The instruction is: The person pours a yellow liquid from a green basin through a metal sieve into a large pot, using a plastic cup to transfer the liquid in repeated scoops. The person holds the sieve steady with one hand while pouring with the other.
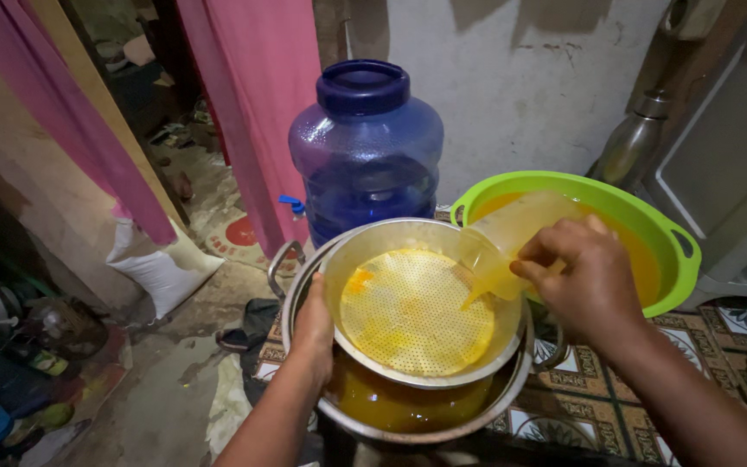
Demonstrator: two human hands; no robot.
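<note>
Your right hand [583,275] has its fingers wrapped around a clear plastic jug [503,242], tilted so orange liquid runs onto the perforated metal strainer [417,307]. Your left hand [315,327] grips the strainer's rim, fingers curled over it. The strainer sits atop a steel pot [425,415] holding amber liquid. Behind the pot stands a blue water jug [365,156]; right of the pot, a green basin [650,229] rests on the patterned surface [598,402]. Pink curtains [252,104] hang behind-left.

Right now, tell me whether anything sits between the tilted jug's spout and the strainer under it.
Nothing visible does. The right hand tips the clear jug over the metal strainer, and only the orange liquid falls between spout and mesh. The left hand grips the strainer's rim, off to the side.
</note>
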